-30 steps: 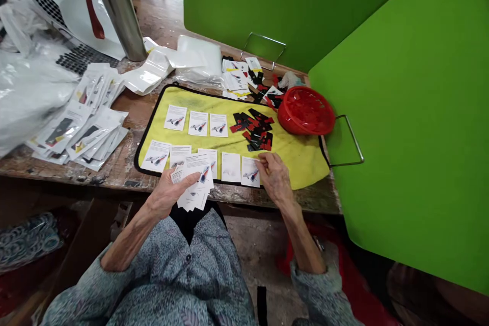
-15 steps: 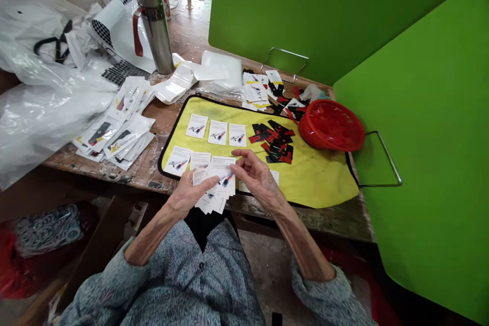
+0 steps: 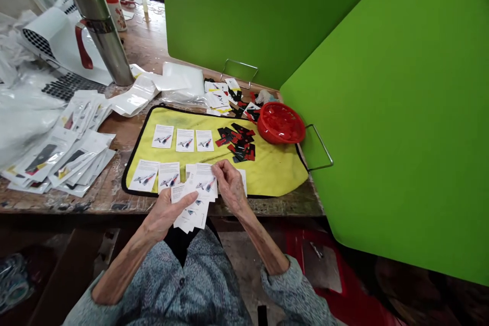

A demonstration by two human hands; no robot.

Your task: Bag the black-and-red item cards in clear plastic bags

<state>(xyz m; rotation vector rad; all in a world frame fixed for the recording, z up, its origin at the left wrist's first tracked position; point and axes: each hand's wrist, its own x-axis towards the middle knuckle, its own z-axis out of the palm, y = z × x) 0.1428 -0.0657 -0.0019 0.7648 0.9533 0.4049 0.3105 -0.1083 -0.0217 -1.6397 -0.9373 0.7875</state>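
Note:
A fanned stack of printed cards is gripped by my left hand, its thumb pressed across the top. My right hand pinches the right edge of the uppermost card between thumb and finger, over the mat's front edge. On the yellow mat three cards lie in a back row. In the front row two cards show at the left; others beside them are partly hidden by the hands. A pile of black and red flat pieces lies right of the back row.
A red plastic basket stands at the mat's right. Filled white packets are heaped left, beside a steel thermos. Clear bags and more cards lie behind the mat. Green panels wall off the back and right.
The view has swung to the right, so everything sits further left. My right fingers have closed onto the edge of the top card, where they were looser before.

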